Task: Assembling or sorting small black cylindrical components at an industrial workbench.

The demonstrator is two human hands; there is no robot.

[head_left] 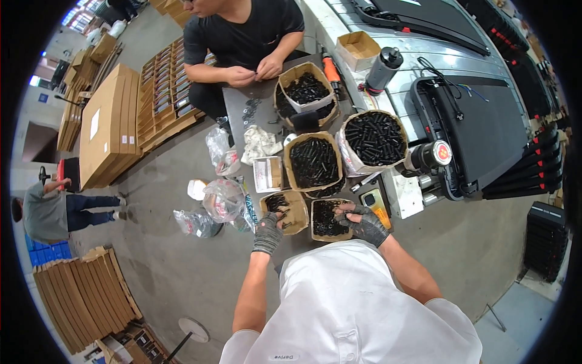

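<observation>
Lower centre of the frame: the gloved left hand [267, 232] rests at the near edge of a small cardboard box [295, 215] of black fasteners, fingers curled onto a few pieces — whether it truly grips them cannot be told. The gloved right hand [365, 223] lies just right of the neighbouring box of black screws [326, 219], fingers bent over its rim, clenched on nothing visible. The screws lie jumbled — no common long axis. That box sits between both hands, the right one nearer.
</observation>
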